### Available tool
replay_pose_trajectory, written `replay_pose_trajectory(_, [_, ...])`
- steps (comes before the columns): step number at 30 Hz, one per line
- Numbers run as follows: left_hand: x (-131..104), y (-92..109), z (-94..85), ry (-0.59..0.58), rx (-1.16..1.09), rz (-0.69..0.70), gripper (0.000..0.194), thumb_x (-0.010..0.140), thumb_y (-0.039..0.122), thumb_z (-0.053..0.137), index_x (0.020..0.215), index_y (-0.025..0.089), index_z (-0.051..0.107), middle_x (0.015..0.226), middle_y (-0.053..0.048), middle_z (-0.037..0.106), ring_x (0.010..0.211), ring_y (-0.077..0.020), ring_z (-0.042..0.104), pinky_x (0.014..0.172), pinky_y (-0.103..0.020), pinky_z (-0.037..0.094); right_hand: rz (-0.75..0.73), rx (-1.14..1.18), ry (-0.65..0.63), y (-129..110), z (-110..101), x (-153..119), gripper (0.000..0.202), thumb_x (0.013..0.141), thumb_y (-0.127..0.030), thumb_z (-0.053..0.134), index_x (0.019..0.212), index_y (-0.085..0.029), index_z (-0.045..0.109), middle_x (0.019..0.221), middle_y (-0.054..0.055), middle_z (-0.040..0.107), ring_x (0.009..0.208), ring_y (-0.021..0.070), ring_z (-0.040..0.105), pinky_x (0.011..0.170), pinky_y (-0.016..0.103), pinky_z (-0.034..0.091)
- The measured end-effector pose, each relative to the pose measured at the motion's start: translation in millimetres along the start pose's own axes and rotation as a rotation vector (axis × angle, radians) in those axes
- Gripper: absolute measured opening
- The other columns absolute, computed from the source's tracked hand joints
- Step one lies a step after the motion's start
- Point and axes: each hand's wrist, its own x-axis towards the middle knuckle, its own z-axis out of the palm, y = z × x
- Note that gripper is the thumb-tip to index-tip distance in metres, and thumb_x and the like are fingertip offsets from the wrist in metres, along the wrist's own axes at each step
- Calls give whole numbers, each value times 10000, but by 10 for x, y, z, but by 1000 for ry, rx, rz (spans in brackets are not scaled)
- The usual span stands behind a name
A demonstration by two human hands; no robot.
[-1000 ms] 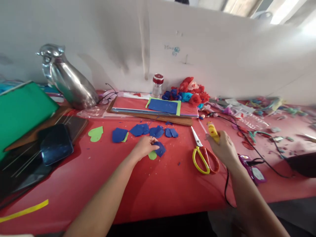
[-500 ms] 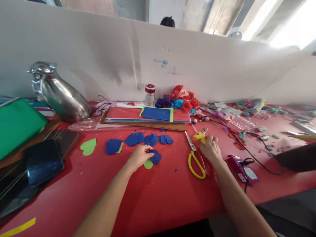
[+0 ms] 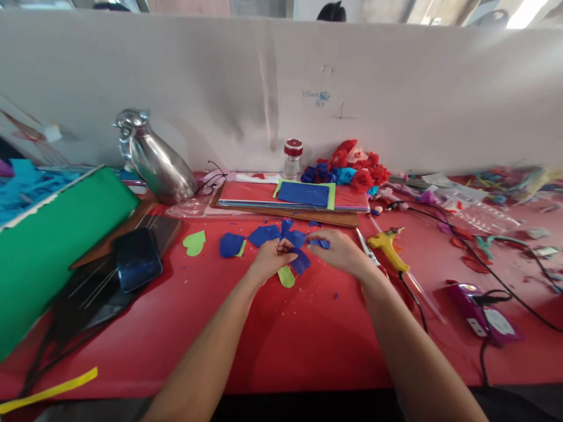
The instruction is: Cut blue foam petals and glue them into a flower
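My left hand (image 3: 273, 259) is closed in a pinch on a dark blue paper petal (image 3: 301, 262). A light green paper piece (image 3: 286, 276) lies just below the held petal. My right hand (image 3: 332, 247) hovers to the right with its fingers curved and apart, nothing visible in them. Under its fingertips, partly covered, lies another blue piece (image 3: 324, 244). More blue petals (image 3: 264, 235) are spread beyond my left hand, some hidden by it. Further left are a blue petal (image 3: 231, 245) over green paper and a light green paper heart (image 3: 194, 242).
A yellow glue gun (image 3: 389, 248) and partly hidden scissors (image 3: 368, 247) lie right of my right arm. Behind are a paper stack (image 3: 255, 196), a red-lidded jar (image 3: 292, 159), paper roses (image 3: 352, 167) and a metal jug (image 3: 160, 167). A phone (image 3: 138, 261) lies left, a purple device (image 3: 484, 313) right.
My right hand has let go of the glue gun, now lying on the table, and moved left to the blue pieces. My left hand still pinches the petal. The camera view has shifted left.
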Motion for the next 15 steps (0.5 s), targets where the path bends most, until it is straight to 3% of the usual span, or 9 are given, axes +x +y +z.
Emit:
replay_pose_trajectory(3, [3, 1, -11, -27, 17, 28, 160, 636, 107, 638, 720, 167, 517, 671, 36, 527, 638, -91, 504, 615, -214, 401, -35, -33, -114, -124, 225, 117, 197, 745, -208, 540, 818, -219, 723, 854, 36, 736, 809, 189, 645, 719, 258, 438])
replay_pose_trajectory(6, [-9, 2, -39, -33, 71, 57, 166, 649, 110, 641, 747, 167, 519, 712, 26, 534, 642, -92, 486, 612, -214, 390, -17, -8, -107, -75, 318, 129, 211, 751, -205, 514, 731, -202, 725, 713, 16, 719, 671, 149, 615, 611, 224, 398])
replay_pose_trajectory(10, [-53, 18, -72, 86, 98, 121, 173, 748, 257, 615, 859, 189, 502, 808, 17, 527, 617, -89, 437, 587, -220, 372, 124, 188, 84, 81, 337, 106, 219, 751, -302, 541, 737, -199, 733, 692, 25, 714, 643, 166, 609, 600, 252, 402])
replay_pose_trajectory(15, [-94, 28, -66, 194, -33, 157, 297, 897, 480, 358, 860, 211, 481, 746, 18, 469, 596, -106, 380, 563, -228, 348, 310, 730, 377, 224, 348, 91, 313, 644, -448, 665, 780, -180, 753, 736, 47, 730, 669, 190, 615, 658, 309, 450])
